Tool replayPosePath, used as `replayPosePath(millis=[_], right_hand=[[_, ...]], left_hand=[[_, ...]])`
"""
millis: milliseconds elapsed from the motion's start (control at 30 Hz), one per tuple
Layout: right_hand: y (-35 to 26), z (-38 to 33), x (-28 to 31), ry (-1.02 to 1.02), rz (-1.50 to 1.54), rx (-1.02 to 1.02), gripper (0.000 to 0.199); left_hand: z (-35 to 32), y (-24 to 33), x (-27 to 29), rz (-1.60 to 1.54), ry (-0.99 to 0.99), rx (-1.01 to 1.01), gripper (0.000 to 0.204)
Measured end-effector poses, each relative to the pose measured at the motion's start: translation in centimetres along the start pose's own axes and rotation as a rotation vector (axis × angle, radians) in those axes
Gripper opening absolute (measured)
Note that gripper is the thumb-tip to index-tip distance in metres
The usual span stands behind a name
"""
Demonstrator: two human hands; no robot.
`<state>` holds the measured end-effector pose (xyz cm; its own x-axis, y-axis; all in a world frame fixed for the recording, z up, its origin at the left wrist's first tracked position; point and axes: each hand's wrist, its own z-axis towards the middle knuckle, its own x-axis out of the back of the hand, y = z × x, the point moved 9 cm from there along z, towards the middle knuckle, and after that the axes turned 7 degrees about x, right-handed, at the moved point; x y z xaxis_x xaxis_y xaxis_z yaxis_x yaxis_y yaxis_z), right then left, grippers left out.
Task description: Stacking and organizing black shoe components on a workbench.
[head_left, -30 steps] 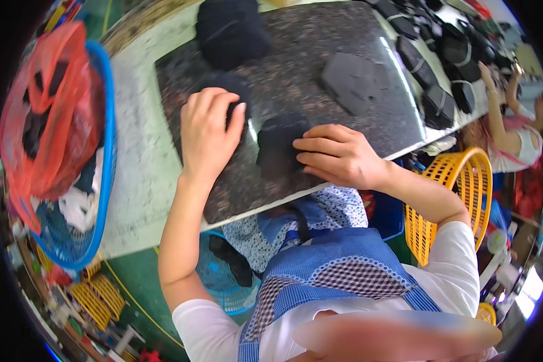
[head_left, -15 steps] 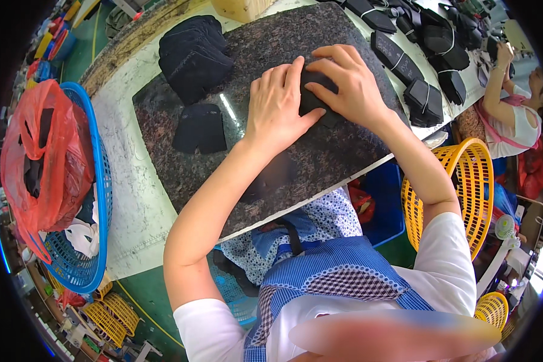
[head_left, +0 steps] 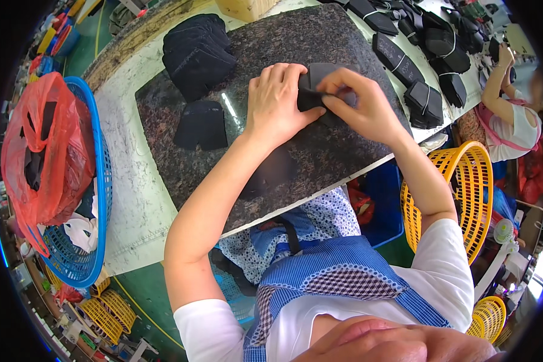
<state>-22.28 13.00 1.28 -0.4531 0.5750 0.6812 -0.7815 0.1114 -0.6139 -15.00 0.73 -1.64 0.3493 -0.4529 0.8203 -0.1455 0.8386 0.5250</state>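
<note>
I pinch a small black fabric piece (head_left: 315, 84) between both hands: my left hand (head_left: 277, 105) lies over its left edge with the thumb tucked under, and my right hand (head_left: 362, 105) grips its right side with thumb and fingers closed on it, holding it just above the dark speckled stone slab (head_left: 308, 163). To my left on the slab lies a single flat black piece (head_left: 202, 125), and beyond it a stack of black pieces (head_left: 196, 54). The slab rests on a pale worn table (head_left: 130, 199). More black pieces (head_left: 425, 54) line the far right edge. A blue basket (head_left: 81, 253) with a red bag (head_left: 42, 151) stands at my left, a yellow basket (head_left: 464, 187) at my right, and another person (head_left: 513, 114) works beyond it.
</note>
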Motion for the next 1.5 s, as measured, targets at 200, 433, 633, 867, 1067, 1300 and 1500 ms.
replayPosePath(millis=[200, 433, 633, 867, 1067, 1300, 1500], right_hand=[[-0.4, -4.5, 4.5, 0.361, 0.687, -0.314, 0.008], [-6.6, -10.3, -6.7, -0.38, 0.874, -0.615, 0.017], [-5.7, -6.0, -9.7, -0.494, 0.775, -0.647, 0.022], [-4.7, -5.0, -10.2, -0.436, 0.589, -0.599, 0.023], [-6.5, -3.2, -9.5, -0.366, 0.213, -0.186, 0.026], [-9.2, 3.1, -10.2, -0.183, 0.241, 0.037, 0.022], [-10.7, 6.5, -16.2, -0.155, 0.024, 0.486, 0.019]], left_hand=[[-2.4, 0.5, 2.0, -0.121, -0.054, -0.073, 0.078], [-16.2, -1.2, 3.6, -0.701, -0.651, 0.503, 0.025], [-16.0, -6.0, 5.2, -0.756, -0.419, 0.764, 0.026], [-14.5, -8.1, 4.2, -0.736, -0.344, 0.735, 0.03], [-14.4, -8.3, 4.4, -0.588, -0.366, 0.77, 0.031], [-16.3, -6.5, 9.5, -0.245, 0.115, 0.361, 0.027], [-17.1, -7.8, 10.7, -0.252, 0.142, 0.444, 0.02]])
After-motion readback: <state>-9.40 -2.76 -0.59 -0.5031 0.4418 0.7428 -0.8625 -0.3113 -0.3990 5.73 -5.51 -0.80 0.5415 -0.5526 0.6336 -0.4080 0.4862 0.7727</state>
